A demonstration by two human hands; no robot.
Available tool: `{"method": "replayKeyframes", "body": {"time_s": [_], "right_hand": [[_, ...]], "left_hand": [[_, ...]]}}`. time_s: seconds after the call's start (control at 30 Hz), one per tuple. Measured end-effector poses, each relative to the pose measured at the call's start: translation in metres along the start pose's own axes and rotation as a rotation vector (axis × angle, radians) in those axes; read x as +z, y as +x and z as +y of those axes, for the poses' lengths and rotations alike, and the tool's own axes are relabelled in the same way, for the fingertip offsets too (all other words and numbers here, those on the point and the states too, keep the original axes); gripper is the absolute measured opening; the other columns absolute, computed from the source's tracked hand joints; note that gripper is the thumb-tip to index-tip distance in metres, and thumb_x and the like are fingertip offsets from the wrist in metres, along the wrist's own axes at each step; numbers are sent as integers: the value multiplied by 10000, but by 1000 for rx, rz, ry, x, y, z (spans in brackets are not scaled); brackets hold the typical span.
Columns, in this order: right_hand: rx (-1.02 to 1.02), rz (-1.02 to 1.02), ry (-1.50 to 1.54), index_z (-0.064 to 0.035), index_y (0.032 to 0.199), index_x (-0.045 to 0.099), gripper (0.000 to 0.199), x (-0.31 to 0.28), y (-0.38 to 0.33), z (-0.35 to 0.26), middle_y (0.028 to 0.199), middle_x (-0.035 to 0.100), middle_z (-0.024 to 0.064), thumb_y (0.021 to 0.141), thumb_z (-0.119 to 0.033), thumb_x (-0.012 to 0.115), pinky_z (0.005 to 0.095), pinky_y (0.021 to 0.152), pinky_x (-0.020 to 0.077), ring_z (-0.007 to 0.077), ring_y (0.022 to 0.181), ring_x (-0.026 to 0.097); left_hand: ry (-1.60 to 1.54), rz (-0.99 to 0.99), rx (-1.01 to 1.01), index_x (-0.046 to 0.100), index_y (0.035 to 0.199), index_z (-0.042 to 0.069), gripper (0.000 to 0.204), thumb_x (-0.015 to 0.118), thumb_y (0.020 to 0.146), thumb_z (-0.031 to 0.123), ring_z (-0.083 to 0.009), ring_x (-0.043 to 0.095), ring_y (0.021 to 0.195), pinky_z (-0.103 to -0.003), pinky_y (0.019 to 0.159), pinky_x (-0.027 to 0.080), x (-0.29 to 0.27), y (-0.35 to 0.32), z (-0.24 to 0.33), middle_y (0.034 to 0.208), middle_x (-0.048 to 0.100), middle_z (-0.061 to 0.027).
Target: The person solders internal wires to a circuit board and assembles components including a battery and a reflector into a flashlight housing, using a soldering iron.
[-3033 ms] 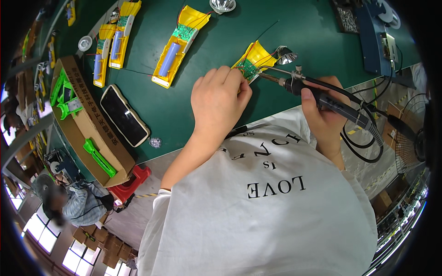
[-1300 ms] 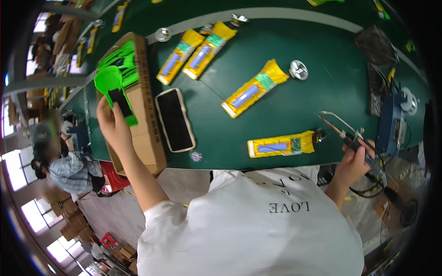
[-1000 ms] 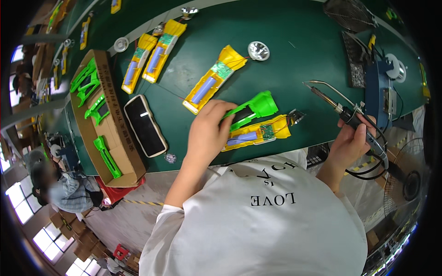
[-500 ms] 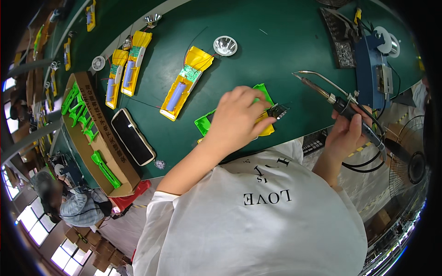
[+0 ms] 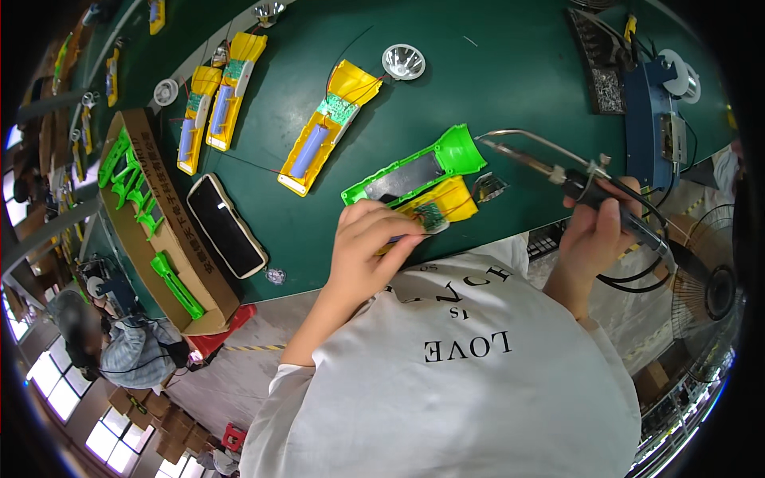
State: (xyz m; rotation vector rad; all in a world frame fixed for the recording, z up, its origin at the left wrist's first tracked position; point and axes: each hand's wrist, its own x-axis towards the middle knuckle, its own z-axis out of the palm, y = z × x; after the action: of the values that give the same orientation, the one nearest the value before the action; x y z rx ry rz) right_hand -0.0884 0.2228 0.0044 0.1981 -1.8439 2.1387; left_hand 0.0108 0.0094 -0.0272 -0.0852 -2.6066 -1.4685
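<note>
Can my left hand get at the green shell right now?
Most likely yes: your left hand is right beside the green shell, which lies mostly uncovered. It is at the yellow casing, though, and the tip of the soldering iron appears close to the shell's wide end.

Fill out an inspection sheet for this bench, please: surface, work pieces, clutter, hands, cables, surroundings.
Surface: green table, bearing everything listed next.
Work pieces: green shell beside the near yellow shell, contact unclear; three more yellow shells with blue batteries, farther off; box holding green parts.
Clutter: phone beside the box.
Hands: left hand at the near yellow shell, exact grip hidden; right hand holds the soldering iron, tip near the green shell's wide end.
Cables: black cable loops past the table edge.
Surroundings: another person at left, fan at right.
</note>
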Motion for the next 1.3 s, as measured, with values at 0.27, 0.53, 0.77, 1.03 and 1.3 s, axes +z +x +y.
{"method": "replayKeyframes", "body": {"time_s": [0.27,0.53,0.77,1.03,1.3], "right_hand": [[303,-280,53,20,859,530,159,25,-17,-1,789,542,64,717,-37,574,202,561,408,78,637,485],[344,-492,-134,18,830,567,132,48,-25,0,780,525,30,700,16,588,176,561,374,63,653,481],[247,-581,-206,25,811,569,103,55,-25,5,753,526,35,712,7,587,167,467,352,56,553,473],[272,-620,-254,18,791,570,94,57,-26,10,708,517,11,711,-19,601,168,463,328,38,544,438],[245,-647,-269,16,788,568,100,61,-26,10,706,516,4,711,-38,603,164,473,323,32,538,411]], "left_hand": [[-166,137,-269,589,721,27,94,649,648,28,-167,511,614,-246,559,404,-22,-26,-8,682,581,-49],[152,179,-324,593,690,43,55,628,647,50,-189,495,576,-284,524,394,-21,-19,-8,609,541,-46],[180,99,-292,563,736,6,59,580,680,18,-168,451,533,-266,504,373,-29,-19,-19,612,503,-66],[117,72,-441,550,675,27,73,605,678,75,-199,499,546,-300,504,394,-28,-18,-20,583,494,-58],[164,29,-357,561,697,5,69,593,676,63,-173,462,528,-277,507,379,-34,-12,-20,583,481,-65]]}}
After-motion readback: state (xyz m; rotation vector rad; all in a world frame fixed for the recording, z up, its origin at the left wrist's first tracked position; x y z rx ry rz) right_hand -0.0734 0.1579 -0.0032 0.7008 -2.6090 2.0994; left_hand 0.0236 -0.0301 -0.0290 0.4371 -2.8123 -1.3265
